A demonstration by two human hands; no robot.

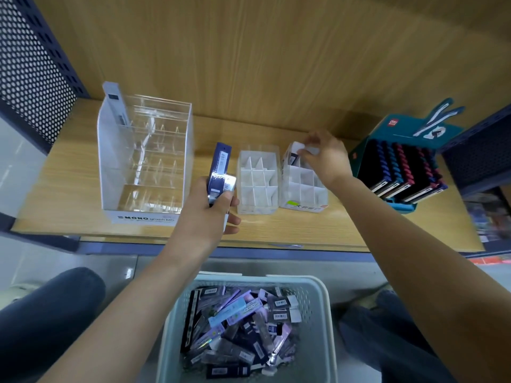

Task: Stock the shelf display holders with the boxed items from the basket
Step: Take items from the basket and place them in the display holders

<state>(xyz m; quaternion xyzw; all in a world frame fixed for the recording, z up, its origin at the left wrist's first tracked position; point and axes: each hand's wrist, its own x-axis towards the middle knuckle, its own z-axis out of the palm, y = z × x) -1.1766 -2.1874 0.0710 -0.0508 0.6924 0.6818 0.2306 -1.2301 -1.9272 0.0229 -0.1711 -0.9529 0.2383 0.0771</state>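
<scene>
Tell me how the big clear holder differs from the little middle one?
The big clear holder is taller and wider than the little middle holder. The big one's dividers are clear, the little one's white. The big one holds one box; the little one shows none. Both stand on the shelf.

A wooden shelf (69, 189) ran the width of the view, backed by a wooden panel (262, 51) of the same pale grain. At the shelf's left end stood a dark perforated metal side panel (30, 64), with a plain white surface (16, 167) below it. Near the right end sat a teal cardboard display (398, 128), tilted back, with a red logo patch on its header; it was filled with rows of dark slim items (401, 170) with blue and red edges. Just beyond it rose another dark blue perforated panel (481, 156). A blue strip (124, 248) lined the shelf's front edge, and grey floor (354, 269) lay below
</scene>
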